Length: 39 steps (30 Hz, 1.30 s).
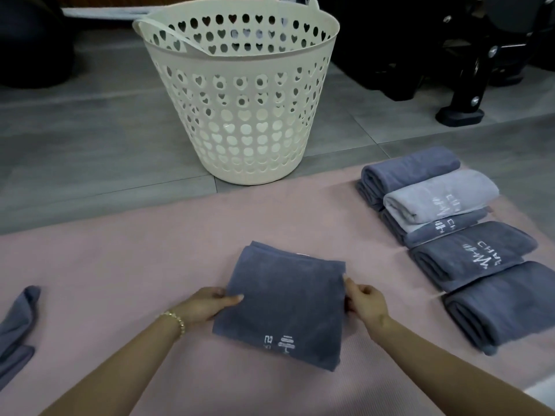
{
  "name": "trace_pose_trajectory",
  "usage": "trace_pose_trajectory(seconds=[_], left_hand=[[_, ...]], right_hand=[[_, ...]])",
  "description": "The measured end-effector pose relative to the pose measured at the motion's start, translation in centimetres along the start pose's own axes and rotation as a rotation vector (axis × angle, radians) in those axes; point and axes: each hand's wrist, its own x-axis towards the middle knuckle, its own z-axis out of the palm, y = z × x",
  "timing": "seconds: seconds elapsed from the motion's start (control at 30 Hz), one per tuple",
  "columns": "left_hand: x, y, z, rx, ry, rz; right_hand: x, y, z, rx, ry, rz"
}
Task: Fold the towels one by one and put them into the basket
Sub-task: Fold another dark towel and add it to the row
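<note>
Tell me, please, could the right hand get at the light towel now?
Probably yes: bare mat lies between the right hand and the light towel, but it pinches the folded towel.

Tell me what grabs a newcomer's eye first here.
A tall cream basket with heart-shaped holes stands on the grey floor at the far edge of the pink mat. Mid-mat, the left hand and right hand grip opposite edges of a folded dark grey towel. A row of folded towels lines the mat's right side.
</note>
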Motion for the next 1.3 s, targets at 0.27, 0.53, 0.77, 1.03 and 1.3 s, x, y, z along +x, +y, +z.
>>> trace_pose_trajectory(seconds=[0.27, 0.53, 0.77, 1.03, 1.3], left_hand=[[-1.0, 3.4, 4.0, -0.154, 0.068, -0.06], [-2.6, -0.2, 5.8, -0.448, 0.255, 0.147], [-2.2, -5.9, 6.6, 0.807, 0.622, 0.715], [-0.8, -5.3, 7.9, 1.292, 0.24, 0.494], [-1.0, -1.1, 8.2, 1.542, 0.042, 0.406]], right_hand=[[-4.0, 1.1, 1.8, -0.181, -0.142, -0.142], [-4.5, -0.7, -0.1, -0.093, -0.131, -0.427], [-4.2, 3.2, -0.1, -0.654, 0.014, -0.795], [-4.3, 4.9, 0.1, -1.214, -0.55, -1.07], [-4.3, 3.3, 0.6, -1.194, -0.52, -1.034]])
